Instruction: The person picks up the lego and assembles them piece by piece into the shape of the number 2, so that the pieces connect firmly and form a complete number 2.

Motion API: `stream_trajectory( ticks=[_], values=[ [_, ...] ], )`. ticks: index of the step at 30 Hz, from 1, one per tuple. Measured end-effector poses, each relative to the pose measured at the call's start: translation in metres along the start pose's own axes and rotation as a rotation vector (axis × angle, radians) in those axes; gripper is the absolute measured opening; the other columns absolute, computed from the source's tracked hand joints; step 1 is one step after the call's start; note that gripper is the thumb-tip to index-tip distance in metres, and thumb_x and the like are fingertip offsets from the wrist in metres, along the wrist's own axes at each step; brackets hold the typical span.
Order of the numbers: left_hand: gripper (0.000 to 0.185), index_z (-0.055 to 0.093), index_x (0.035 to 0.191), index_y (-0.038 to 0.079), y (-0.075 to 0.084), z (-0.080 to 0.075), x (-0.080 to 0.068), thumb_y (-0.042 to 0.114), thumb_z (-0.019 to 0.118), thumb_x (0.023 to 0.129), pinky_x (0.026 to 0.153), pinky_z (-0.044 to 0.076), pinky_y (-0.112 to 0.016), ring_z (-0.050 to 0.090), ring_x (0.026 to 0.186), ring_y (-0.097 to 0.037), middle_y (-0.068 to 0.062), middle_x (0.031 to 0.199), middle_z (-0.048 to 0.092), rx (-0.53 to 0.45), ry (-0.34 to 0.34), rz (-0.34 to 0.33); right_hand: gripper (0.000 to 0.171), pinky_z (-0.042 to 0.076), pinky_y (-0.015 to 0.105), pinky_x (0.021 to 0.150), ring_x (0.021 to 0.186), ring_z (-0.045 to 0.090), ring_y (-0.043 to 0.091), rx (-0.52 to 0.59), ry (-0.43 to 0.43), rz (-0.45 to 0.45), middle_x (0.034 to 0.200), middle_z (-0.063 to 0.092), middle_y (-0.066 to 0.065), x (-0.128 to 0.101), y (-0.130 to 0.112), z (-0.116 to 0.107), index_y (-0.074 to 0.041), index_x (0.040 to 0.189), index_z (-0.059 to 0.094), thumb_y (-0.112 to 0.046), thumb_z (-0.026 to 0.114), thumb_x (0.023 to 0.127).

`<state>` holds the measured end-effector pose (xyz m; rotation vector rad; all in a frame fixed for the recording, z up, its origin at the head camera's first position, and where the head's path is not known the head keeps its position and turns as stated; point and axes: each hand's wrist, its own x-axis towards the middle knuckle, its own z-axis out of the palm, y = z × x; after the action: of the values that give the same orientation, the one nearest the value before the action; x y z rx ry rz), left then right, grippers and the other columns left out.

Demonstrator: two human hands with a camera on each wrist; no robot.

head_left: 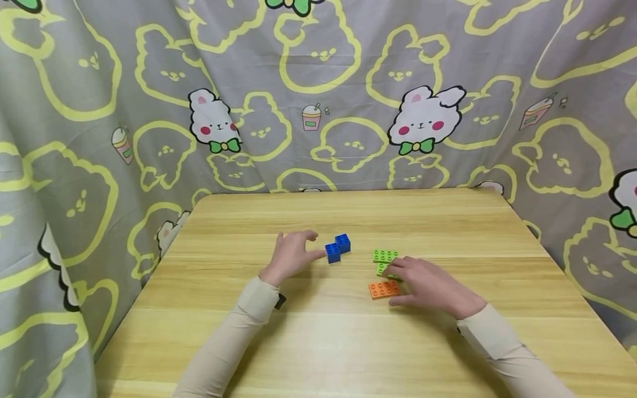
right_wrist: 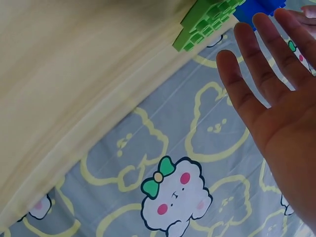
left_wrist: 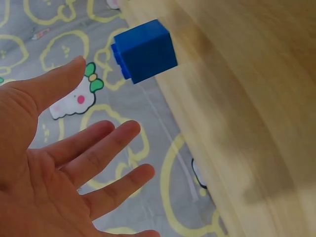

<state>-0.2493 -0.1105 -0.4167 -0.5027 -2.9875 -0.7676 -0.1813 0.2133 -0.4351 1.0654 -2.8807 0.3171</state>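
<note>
Crowding orange brick [head_left: 384, 289] — green bricks [head_left: 385, 256]

This looks like a home play corner. A grey cloth [head_left: 348, 83] printed with yellow bunny outlines, white rabbits and drink cups hangs beyond and to both sides of the hands. Under the hands lies a pale wooden surface [head_left: 348, 342], carrying toy building bricks [head_left: 338, 248] just ahead of the hands.
</note>
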Motion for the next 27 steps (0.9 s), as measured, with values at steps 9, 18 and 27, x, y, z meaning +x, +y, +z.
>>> stream_trajectory(
  ticks=[9, 18, 27],
  values=[
    [0.051, 0.069, 0.129, 0.006, 0.001, 0.008, 0.003, 0.038, 0.078, 0.091, 0.115, 0.018, -0.075, 0.066, 0.119, -0.033, -0.008, 0.123, 0.074, -0.005, -0.035, 0.029, 0.046, 0.056, 0.044, 0.092, 0.105, 0.066, 0.022, -0.023, 0.013, -0.065, 0.117, 0.069, 0.002, 0.003, -0.001, 0.009, -0.012, 0.117, 0.074, -0.038, 0.086, 0.082],
    [0.050, 0.069, 0.129, 0.006, 0.009, 0.012, 0.008, 0.037, 0.078, 0.091, 0.116, 0.022, -0.070, 0.066, 0.118, -0.031, -0.007, 0.123, 0.074, -0.008, -0.067, 0.034, 0.038, 0.056, 0.043, 0.090, 0.103, 0.064, 0.020, -0.024, 0.006, -0.091, 0.114, 0.069, -0.001, 0.008, -0.001, 0.013, -0.014, 0.114, 0.074, -0.031, 0.086, 0.082],
    [0.047, 0.071, 0.126, 0.005, 0.012, 0.014, 0.011, 0.034, 0.079, 0.090, 0.110, 0.035, -0.061, 0.068, 0.113, -0.031, -0.010, 0.118, 0.075, 0.007, -0.085, 0.057, 0.032, 0.054, 0.042, 0.088, 0.101, 0.061, 0.020, -0.021, 0.018, -0.111, 0.112, 0.069, -0.001, 0.011, -0.002, 0.017, -0.015, 0.111, 0.074, -0.027, 0.086, 0.084]
  ],
)
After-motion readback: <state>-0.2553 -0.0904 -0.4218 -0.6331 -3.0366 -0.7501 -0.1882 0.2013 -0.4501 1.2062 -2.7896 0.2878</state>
